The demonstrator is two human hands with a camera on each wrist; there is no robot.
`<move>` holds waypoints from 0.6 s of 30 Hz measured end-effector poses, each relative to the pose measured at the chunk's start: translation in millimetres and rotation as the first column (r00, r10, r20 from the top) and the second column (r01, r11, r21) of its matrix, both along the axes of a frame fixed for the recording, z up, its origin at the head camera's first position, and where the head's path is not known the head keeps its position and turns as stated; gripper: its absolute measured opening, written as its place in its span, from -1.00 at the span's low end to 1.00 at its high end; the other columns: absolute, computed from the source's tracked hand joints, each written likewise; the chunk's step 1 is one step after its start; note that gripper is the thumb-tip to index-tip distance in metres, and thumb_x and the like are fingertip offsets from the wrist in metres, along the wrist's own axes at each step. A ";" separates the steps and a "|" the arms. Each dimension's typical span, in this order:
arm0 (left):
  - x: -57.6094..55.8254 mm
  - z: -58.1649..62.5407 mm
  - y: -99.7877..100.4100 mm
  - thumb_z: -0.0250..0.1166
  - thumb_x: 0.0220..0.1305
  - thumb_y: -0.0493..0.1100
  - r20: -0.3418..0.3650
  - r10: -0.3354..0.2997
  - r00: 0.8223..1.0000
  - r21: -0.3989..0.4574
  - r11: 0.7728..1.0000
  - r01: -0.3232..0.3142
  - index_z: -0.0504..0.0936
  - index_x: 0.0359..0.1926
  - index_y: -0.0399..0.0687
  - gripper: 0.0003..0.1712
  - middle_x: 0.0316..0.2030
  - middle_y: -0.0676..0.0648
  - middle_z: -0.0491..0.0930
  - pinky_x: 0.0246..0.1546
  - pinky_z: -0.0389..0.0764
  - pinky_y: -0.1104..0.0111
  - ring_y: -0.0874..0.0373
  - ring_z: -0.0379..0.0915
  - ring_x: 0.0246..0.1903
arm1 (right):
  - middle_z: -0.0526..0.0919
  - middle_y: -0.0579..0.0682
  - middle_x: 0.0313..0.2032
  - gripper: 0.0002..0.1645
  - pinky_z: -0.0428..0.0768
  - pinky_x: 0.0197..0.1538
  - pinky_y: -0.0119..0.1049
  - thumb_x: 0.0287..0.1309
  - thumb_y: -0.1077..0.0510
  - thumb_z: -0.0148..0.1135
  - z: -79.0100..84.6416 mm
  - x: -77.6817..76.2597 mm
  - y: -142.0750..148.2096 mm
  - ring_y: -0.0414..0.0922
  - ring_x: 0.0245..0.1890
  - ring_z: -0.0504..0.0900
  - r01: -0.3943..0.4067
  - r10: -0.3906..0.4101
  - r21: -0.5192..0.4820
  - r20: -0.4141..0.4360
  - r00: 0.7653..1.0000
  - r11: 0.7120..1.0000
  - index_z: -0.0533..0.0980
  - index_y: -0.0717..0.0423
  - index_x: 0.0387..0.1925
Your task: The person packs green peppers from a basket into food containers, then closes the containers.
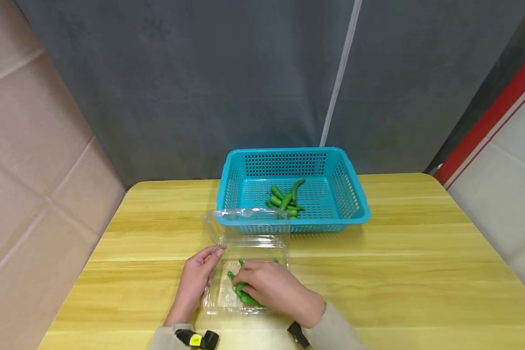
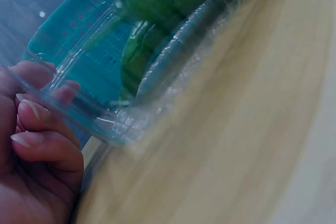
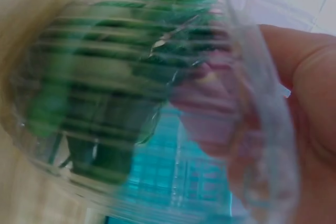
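Note:
A clear plastic clamshell box (image 1: 220,301) lies on the table with its lid raised at the far side. Several green peppers (image 1: 247,297) are in its base. My left hand (image 1: 196,279) pinches the box's left edge near the hinge; curled fingers (image 2: 50,145) show beside the clear wall in the left wrist view. Reaching over the near right side, my right hand (image 1: 277,287) has its fingers bent down among the peppers and pinches one. In the right wrist view, peppers (image 3: 100,129) appear blurred through the ribbed plastic, and the fingertips are partly hidden behind it.
Behind the box stands a turquoise perforated basket (image 1: 354,214) holding several more green peppers (image 1: 285,200). The raised lid (image 1: 249,236) overlaps the basket's front left in the head view. A grey curtain (image 1: 201,87) hangs beyond the wooden table (image 1: 411,253).

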State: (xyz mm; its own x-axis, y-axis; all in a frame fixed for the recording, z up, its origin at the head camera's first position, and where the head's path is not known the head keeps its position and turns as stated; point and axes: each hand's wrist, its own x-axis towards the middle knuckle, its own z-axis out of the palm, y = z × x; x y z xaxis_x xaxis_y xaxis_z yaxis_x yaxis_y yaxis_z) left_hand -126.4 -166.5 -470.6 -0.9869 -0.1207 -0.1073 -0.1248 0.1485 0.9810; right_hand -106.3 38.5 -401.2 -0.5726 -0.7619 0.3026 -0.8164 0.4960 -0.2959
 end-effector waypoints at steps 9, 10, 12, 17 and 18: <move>0.9 -0.1 -0.3 0.24 -0.01 0.25 0.005 -0.003 1.000 0.005 1.000 0.003 0.60 -0.14 0.18 -0.56 -0.79 0.02 0.24 -0.90 0.23 0.42 0.25 0.10 -0.85 | 0.53 -0.28 -0.28 -0.74 0.53 -0.24 -0.47 -0.04 0.18 0.31 -6.2 -0.7 -1.0 -0.27 -0.15 0.54 0.010 -0.010 0.019 -0.002 1.000 1.000 0.59 -0.13 -0.24; 1.0 0.0 -0.3 0.24 -0.01 0.25 0.006 -0.003 1.000 0.005 1.000 0.003 0.60 -0.14 0.18 -0.56 -0.78 0.02 0.24 -0.90 0.23 0.42 0.25 0.10 -0.85 | 0.53 -0.28 -0.28 -0.74 0.54 -0.24 -0.47 -0.04 0.19 0.31 -6.6 -0.9 -1.1 -0.26 -0.13 0.54 0.011 -0.011 0.020 -0.001 1.000 1.000 0.59 -0.13 -0.24; 1.0 0.2 -0.2 0.24 -0.01 0.25 0.007 -0.003 1.000 0.002 1.000 0.003 0.60 -0.14 0.18 -0.55 -0.78 0.02 0.24 -0.90 0.23 0.42 0.25 0.10 -0.85 | 0.54 -0.27 -0.28 -0.73 0.53 -0.24 -0.47 -0.05 0.19 0.32 -7.2 -1.0 -1.2 -0.25 -0.13 0.54 0.012 -0.012 0.025 0.000 1.000 1.000 0.59 -0.13 -0.23; 0.4 0.4 0.3 0.24 -0.02 0.26 0.012 0.000 1.000 0.006 1.000 0.000 0.59 -0.13 0.18 -0.54 -0.76 0.02 0.27 -0.90 0.22 0.44 0.26 0.10 -0.85 | 0.56 -0.27 -0.29 -0.71 0.52 -0.27 -0.51 -0.06 0.20 0.32 -8.6 -0.8 -2.0 -0.35 -0.27 0.54 0.014 -0.015 0.051 0.025 1.000 0.999 0.60 -0.12 -0.22; 0.3 0.3 0.4 0.24 -0.02 0.25 0.013 0.001 1.000 0.008 1.000 -0.001 0.59 -0.12 0.17 -0.54 -0.75 0.01 0.28 -0.90 0.21 0.44 0.27 0.10 -0.85 | 0.56 -0.27 -0.30 -0.71 0.51 -0.27 -0.52 -0.06 0.20 0.32 -9.0 -0.8 -2.3 -0.36 -0.29 0.54 0.013 -0.015 0.058 0.031 0.999 0.998 0.60 -0.12 -0.21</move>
State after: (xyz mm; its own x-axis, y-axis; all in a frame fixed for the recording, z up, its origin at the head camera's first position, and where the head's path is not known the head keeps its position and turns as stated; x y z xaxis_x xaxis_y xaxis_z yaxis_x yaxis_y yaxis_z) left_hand -126.1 -166.0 -470.3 -0.9853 -0.1204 -0.1209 -0.1374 0.1403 0.9805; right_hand -107.1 36.2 -410.2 -0.5918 -0.7694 0.2403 -0.8000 0.5241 -0.2921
